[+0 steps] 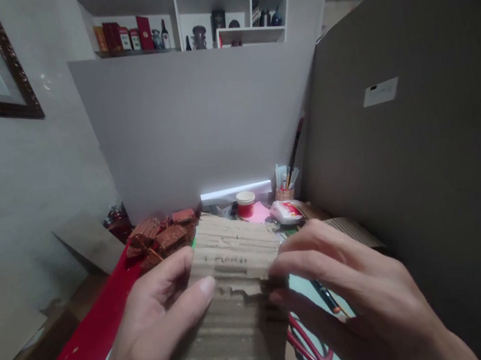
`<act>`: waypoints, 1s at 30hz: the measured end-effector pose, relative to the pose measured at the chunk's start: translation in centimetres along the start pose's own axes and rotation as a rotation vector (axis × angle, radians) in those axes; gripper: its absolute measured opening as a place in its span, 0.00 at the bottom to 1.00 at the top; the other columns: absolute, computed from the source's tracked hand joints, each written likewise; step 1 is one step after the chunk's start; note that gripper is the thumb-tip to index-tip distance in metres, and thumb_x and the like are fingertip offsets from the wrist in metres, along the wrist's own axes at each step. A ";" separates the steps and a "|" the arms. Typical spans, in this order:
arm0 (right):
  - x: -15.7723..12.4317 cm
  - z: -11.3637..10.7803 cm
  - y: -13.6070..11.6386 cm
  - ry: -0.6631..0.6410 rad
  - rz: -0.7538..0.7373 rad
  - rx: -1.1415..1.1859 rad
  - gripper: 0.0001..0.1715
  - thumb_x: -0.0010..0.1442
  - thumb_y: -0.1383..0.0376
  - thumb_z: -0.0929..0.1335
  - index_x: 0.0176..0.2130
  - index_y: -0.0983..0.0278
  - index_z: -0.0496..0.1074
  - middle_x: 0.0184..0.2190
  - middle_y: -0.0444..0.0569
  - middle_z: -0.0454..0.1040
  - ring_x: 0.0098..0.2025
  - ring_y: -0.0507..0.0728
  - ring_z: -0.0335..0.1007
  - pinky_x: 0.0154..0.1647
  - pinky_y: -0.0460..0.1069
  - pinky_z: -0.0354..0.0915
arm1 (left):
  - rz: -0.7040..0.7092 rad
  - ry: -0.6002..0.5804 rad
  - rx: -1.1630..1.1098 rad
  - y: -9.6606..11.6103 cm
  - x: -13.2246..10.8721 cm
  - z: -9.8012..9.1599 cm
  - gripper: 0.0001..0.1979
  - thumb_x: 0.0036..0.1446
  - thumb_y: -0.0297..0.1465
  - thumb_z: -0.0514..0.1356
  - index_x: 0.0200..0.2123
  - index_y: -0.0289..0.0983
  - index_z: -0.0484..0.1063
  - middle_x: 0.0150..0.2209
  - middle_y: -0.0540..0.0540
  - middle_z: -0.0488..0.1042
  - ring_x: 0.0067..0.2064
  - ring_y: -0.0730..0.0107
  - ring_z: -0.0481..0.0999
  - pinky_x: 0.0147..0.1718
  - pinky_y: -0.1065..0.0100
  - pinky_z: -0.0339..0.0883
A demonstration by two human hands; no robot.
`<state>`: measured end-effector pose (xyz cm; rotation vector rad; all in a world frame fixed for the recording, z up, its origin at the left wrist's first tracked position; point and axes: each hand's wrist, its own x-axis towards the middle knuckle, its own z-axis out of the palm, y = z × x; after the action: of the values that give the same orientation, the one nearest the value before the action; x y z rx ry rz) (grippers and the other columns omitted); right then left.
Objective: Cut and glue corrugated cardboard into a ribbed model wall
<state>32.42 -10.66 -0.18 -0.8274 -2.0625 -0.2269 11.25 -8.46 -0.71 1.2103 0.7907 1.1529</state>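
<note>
Head view: a brown, ridged, torn cardboard piece (225, 344) is at near centre, its left edge pinched by the left hand (152, 326); the right hand (361, 286) meets its right edge, pinch unclear. Steady left-thumb pressure should limit bending.

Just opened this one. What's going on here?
A person is working on a piece of corrugated cardboard with both bare hands. The left hand grips it by the left edge, thumb on the face, while the right hand has its fingers at the right edge, beside a ragged tear. The surface layer is partly gone, leaving ridges exposed. Red-handled scissors lie below the right hand, and a red and white cup stands beyond the cardboard.
</note>
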 end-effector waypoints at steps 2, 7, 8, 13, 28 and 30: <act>0.0 0.4 0.0 0.010 -0.028 -0.035 0.08 0.62 0.75 0.69 0.41 0.66 0.74 0.35 0.47 0.72 0.35 0.52 0.65 0.34 0.48 0.65 | -0.009 -0.012 -0.015 -0.2 0.0 0.0 0.07 0.55 0.35 0.68 0.39 0.48 0.82 0.48 0.53 0.82 0.51 0.60 0.78 0.36 0.77 0.74; -0.2 0.7 0.2 0.007 -0.154 -0.129 0.10 0.61 0.79 0.67 0.40 0.70 0.75 0.33 0.50 0.72 0.33 0.54 0.62 0.34 0.51 0.63 | -0.036 -0.019 -0.092 -0.4 -0.1 0.2 0.09 0.53 0.28 0.67 0.38 0.46 0.82 0.44 0.54 0.83 0.49 0.60 0.80 0.35 0.75 0.75; -0.2 0.6 0.2 0.004 -0.165 -0.144 0.11 0.60 0.79 0.67 0.41 0.70 0.74 0.33 0.51 0.73 0.34 0.55 0.62 0.34 0.52 0.63 | -0.045 -0.018 -0.115 -0.4 -0.1 0.2 0.09 0.54 0.27 0.67 0.38 0.46 0.82 0.43 0.54 0.84 0.48 0.61 0.80 0.34 0.76 0.74; -0.2 0.6 0.1 0.000 -0.178 -0.118 0.15 0.57 0.82 0.66 0.43 0.73 0.74 0.34 0.54 0.74 0.34 0.56 0.61 0.34 0.53 0.63 | -0.012 0.021 -0.102 -0.6 -0.2 0.2 0.08 0.52 0.30 0.69 0.37 0.47 0.81 0.46 0.56 0.83 0.51 0.60 0.78 0.34 0.76 0.73; -0.3 1.1 0.1 0.118 -0.164 -0.102 0.17 0.58 0.82 0.69 0.47 0.72 0.72 0.38 0.55 0.73 0.39 0.57 0.65 0.38 0.52 0.68 | 0.075 0.038 -0.117 -1.1 -0.3 0.6 0.12 0.55 0.37 0.69 0.43 0.47 0.77 0.55 0.53 0.78 0.56 0.54 0.75 0.42 0.70 0.73; -0.4 1.2 0.1 0.142 -0.161 -0.092 0.21 0.57 0.82 0.69 0.49 0.71 0.71 0.40 0.55 0.73 0.42 0.58 0.66 0.41 0.53 0.69 | 0.088 0.030 -0.147 -1.2 -0.4 1.0 0.17 0.56 0.35 0.68 0.49 0.49 0.75 0.58 0.52 0.76 0.57 0.54 0.75 0.49 0.66 0.71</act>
<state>31.87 -10.22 -1.20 -0.6804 -1.9974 -0.4592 12.33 -9.13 -1.69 1.1171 0.6684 1.2808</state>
